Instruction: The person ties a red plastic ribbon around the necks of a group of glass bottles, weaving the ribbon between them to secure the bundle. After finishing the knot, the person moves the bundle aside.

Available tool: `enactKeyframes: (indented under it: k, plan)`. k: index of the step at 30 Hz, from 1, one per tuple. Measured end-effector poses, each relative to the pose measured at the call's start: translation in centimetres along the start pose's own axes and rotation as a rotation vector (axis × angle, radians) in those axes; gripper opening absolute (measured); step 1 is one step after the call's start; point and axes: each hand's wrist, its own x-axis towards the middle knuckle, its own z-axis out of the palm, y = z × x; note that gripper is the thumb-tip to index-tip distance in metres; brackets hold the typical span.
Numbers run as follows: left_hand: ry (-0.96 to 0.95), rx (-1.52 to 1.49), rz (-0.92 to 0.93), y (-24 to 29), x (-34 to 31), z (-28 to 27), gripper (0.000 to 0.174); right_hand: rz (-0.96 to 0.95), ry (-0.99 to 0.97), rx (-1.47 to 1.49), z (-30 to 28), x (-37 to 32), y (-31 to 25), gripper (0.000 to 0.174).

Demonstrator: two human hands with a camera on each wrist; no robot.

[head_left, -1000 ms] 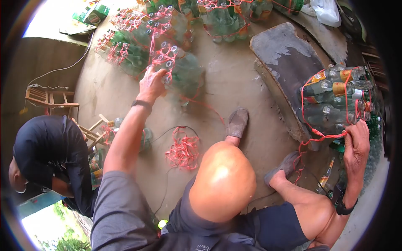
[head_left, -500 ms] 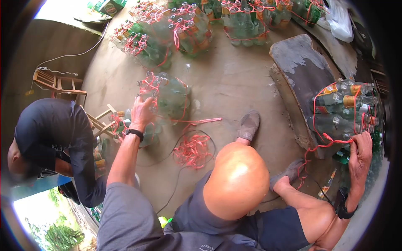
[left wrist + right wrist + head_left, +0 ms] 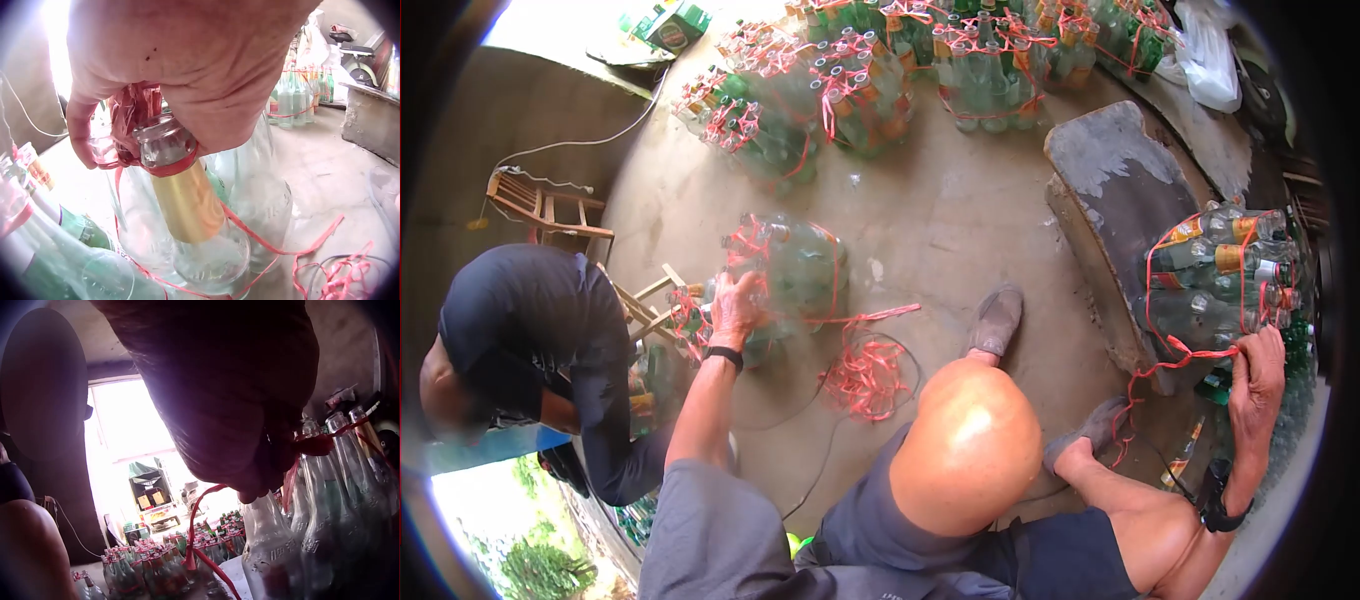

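Observation:
My left hand (image 3: 737,305) grips the red plastic twine (image 3: 134,115) knotted among the necks of a bundle of clear glass bottles (image 3: 805,265). In the left wrist view the fingers curl over the twine, close around the bottle mouths, and one bottle neck has a gold label (image 3: 190,203). At the far right, my right hand (image 3: 1260,370) pinches red twine (image 3: 1190,350) beside a second bundle of glass bottles (image 3: 1190,260). That bundle has yellow and red labels and red twine looped around it. The right fingertips are partly in shadow in the right wrist view.
Several tied bottle bundles (image 3: 870,90) stand at the back. A tangle of red twine (image 3: 865,380) lies on the floor near a dark cord. A stone slab (image 3: 1115,190) stands left of the right-hand bundle. Another person (image 3: 530,340) bends over at the left, near a wooden chair (image 3: 550,205).
My left hand has brought its bottle bundle away from the group at the back, nearer to me and beside other bottles at the left. The right hand stays at the twine.

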Motion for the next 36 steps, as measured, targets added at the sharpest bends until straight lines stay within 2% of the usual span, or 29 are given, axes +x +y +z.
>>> enactKeyframes:
  k: [4, 8, 9, 10, 12, 13, 14, 17, 19, 21, 25, 28, 31, 36]
  plan:
    - [-0.044, 0.051, -0.009, -0.1, 0.1, 0.5, 0.052, -0.021, 0.013, 0.005, 0.0, -0.2, 0.4, 0.013]
    - [-0.132, 0.167, 0.019, 1.4, -0.3, -1.6, 0.068, 0.010, 0.025, 0.006, 0.1, -0.1, 0.1, 0.013]
    - [-0.183, 0.190, 0.011, 1.3, -0.3, -1.7, 0.080, 0.018, 0.023, 0.010, 0.1, -0.2, 0.1, 0.013]
    - [-0.179, 0.192, 0.013, 2.6, -0.1, -3.2, 0.080, 0.028, 0.022, 0.015, 0.1, -0.2, 0.1, 0.013]
    - [-0.340, 0.250, 0.039, 5.2, 0.0, -6.2, 0.077, 0.014, 0.017, -0.002, 0.0, -0.3, 0.2, 0.013]
    - [-0.403, 0.199, 0.010, 5.3, 0.7, -6.6, 0.065, -0.003, 0.009, -0.019, 0.0, -0.3, 0.3, 0.013]
    - [-0.401, 0.202, 0.013, 5.8, 1.6, -6.9, 0.065, 0.001, 0.012, -0.018, 0.0, -0.3, 0.3, 0.013]
    - [-0.284, 0.141, 0.200, 9.2, 4.8, -8.7, 0.044, 0.036, -0.006, -0.021, 0.0, -0.3, 0.0, 0.013]
    - [-0.422, 0.188, 0.174, 13.7, 9.1, -10.2, 0.050, -0.013, 0.001, -0.059, -0.2, 0.0, -0.4, 0.014]
    - [-0.167, 0.046, 0.295, 15.5, 13.2, -8.4, 0.062, -0.007, 0.003, -0.083, -0.1, -0.2, -0.4, 0.014]
    - [0.110, -0.076, 0.376, 19.9, 23.8, -5.2, 0.081, 0.030, -0.019, -0.123, -0.3, -0.3, -0.6, 0.016]
    - [0.094, 0.096, 0.304, 22.4, 29.5, -4.6, 0.091, 0.059, -0.032, -0.145, 0.0, -0.9, -0.3, 0.016]
    - [-0.041, 0.127, 0.280, 23.4, 33.1, -3.7, 0.098, 0.092, -0.095, -0.177, -0.4, -1.0, -0.4, 0.013]
    - [-0.097, 0.183, 0.236, 22.8, 36.0, 0.5, 0.090, 0.094, -0.132, -0.201, -0.7, -1.7, 0.1, 0.013]
